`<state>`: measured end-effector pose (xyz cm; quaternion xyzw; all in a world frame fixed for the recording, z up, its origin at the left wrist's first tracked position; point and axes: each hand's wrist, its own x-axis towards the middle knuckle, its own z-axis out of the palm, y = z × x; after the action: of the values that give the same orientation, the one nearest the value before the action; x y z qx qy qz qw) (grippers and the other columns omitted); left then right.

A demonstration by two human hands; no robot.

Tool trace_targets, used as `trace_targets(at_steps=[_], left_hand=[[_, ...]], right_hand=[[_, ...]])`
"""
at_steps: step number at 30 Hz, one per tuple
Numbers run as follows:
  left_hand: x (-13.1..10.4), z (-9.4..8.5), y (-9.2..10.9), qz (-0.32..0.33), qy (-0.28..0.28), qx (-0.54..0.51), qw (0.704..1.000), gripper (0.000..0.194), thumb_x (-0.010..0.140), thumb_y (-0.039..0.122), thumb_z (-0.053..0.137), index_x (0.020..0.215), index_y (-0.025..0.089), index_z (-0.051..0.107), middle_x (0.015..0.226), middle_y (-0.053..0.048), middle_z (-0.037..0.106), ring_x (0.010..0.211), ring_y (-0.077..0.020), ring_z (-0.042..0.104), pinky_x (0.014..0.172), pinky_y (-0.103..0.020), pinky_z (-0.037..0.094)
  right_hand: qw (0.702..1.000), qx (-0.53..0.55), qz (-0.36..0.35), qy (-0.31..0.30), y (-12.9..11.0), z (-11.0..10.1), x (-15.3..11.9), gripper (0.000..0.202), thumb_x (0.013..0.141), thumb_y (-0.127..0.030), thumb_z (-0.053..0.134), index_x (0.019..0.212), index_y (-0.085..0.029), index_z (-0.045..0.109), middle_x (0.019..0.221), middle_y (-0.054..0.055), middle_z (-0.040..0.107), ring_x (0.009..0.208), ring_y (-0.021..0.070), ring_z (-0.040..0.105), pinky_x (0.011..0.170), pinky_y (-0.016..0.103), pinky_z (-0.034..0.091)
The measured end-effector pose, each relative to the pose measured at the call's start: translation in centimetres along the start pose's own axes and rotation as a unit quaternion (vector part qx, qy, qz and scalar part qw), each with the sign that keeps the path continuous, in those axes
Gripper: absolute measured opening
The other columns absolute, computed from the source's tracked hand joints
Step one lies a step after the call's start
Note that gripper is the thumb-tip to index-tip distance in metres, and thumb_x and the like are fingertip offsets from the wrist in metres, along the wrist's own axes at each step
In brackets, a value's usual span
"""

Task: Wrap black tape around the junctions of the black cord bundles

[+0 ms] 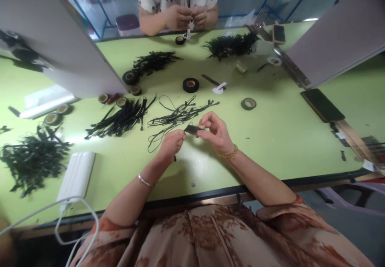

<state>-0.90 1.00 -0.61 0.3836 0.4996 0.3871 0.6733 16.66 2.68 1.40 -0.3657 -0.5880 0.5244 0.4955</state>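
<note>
A small flat black piece (192,129) is held between my two hands above the green table (228,170). My left hand (172,145) pinches its left end, and a short dark end pokes out below that hand. At the right end of the piece, my right hand (217,132) grips it between thumb and fingers. Thin black cables (177,114) lie looped just beyond my hands. To their left is a bundle of thicker black strips (123,118). A large black tape roll (191,84) rests farther back.
Across the table a person (179,18) works with both hands. Grey dividers (87,38) stand at both sides. A phone (322,105) lies right, a white power bank (77,174) with a cable left. Another tape roll (248,103) and dark bundles (231,44) are about.
</note>
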Motion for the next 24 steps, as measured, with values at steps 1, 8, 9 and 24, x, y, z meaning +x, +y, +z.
trace_targets(at_steps=[1,8,9,24], left_hand=[[0.0,-0.2,0.1,-0.005,-0.01,-0.05,0.999,0.03,0.08,0.042,0.058,0.067,0.019,0.043,0.048,0.012,0.019,0.04,-0.0041,0.013,0.04,-0.02,0.008],[-0.4,-0.2,0.8,0.011,-0.076,-0.113,0.991,0.035,0.08,0.049,0.065,0.079,0.019,0.047,0.046,0.014,0.022,0.038,-0.003,0.012,0.038,-0.018,0.009],[-0.4,-0.1,0.7,0.016,-0.077,-0.093,0.992,0.035,0.081,0.05,0.064,0.082,0.019,0.047,0.047,0.013,0.024,0.038,-0.0032,0.012,0.038,-0.018,0.009],[-0.4,0.2,-0.2,0.142,-0.016,0.299,0.944,0.021,0.084,0.034,0.054,0.084,0.017,0.066,0.06,0.003,0.052,0.054,-0.0097,0.037,0.054,-0.022,0.029]], right_hand=[[0.999,-0.031,-0.013,-0.001,0.1,-0.1,0.0,0.036,0.076,-0.046,0.072,0.085,-0.023,0.047,0.068,-0.003,0.056,0.061,0.0143,0.054,0.061,0.032,0.045],[0.954,-0.286,-0.088,0.009,0.9,-0.1,0.7,0.029,0.088,-0.051,0.055,0.085,-0.022,0.055,0.066,0.002,0.062,0.068,0.0194,0.057,0.077,0.038,0.042],[0.948,-0.305,-0.094,0.007,1.0,-0.1,0.8,0.031,0.09,-0.052,0.051,0.089,-0.021,0.058,0.067,0.002,0.063,0.069,0.02,0.058,0.078,0.038,0.042],[0.987,-0.103,0.121,-0.029,1.2,-0.1,0.9,0.043,0.087,-0.054,0.059,0.109,-0.017,0.061,0.069,0.0,0.064,0.067,0.0153,0.061,0.07,0.031,0.048]])
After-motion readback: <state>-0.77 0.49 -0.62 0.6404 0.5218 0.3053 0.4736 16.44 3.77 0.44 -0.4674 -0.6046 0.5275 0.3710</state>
